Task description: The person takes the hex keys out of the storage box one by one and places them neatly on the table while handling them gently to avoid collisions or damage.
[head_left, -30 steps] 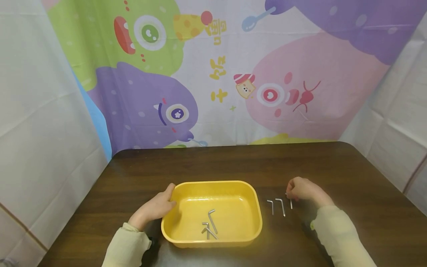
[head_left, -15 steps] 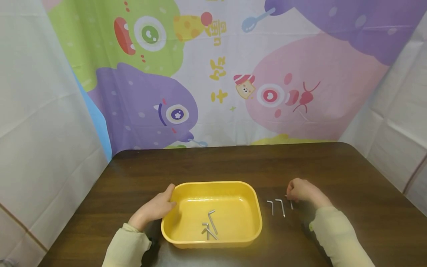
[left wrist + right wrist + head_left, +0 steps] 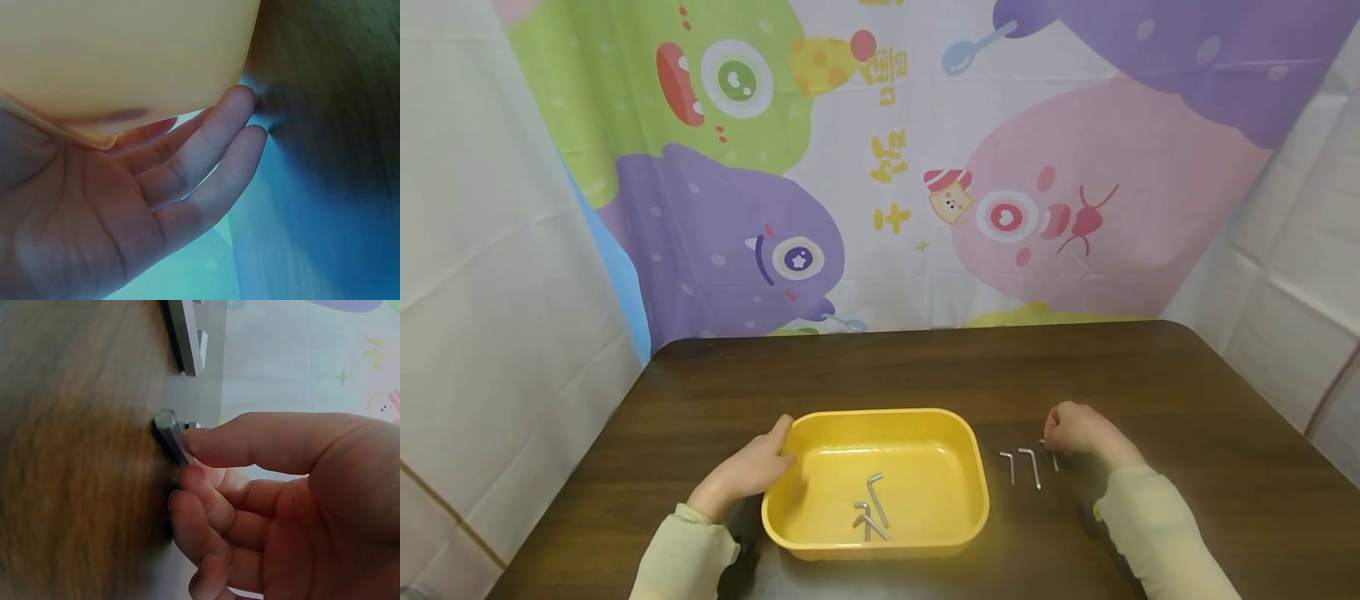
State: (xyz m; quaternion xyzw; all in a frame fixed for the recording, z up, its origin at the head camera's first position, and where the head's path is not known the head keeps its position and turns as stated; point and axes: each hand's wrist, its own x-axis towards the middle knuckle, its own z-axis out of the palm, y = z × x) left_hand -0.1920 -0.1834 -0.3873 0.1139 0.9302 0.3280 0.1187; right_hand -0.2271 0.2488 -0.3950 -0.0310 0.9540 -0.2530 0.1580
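Observation:
My left hand (image 3: 748,467) holds the left side of a yellow plastic tray (image 3: 940,433), thumb over the rim and fingers along the outer wall (image 3: 144,56). Three silver L-shaped hex keys (image 3: 877,502) lie in the tray, two of them crossing near its front wall. To the right of the tray, my right hand (image 3: 1086,429) pinches another hex key (image 3: 170,432) between thumb and fingertips, low at the tabletop. Its short arm and the end of its long arm show past the fingers in the head view.
Two more hex keys, a smaller one (image 3: 1011,468) and a longer one (image 3: 1033,468), lie between the tray and my right hand. The dark wooden table (image 3: 880,367) ends at a cartoon-printed cloth (image 3: 895,275), with pale cloth on both sides.

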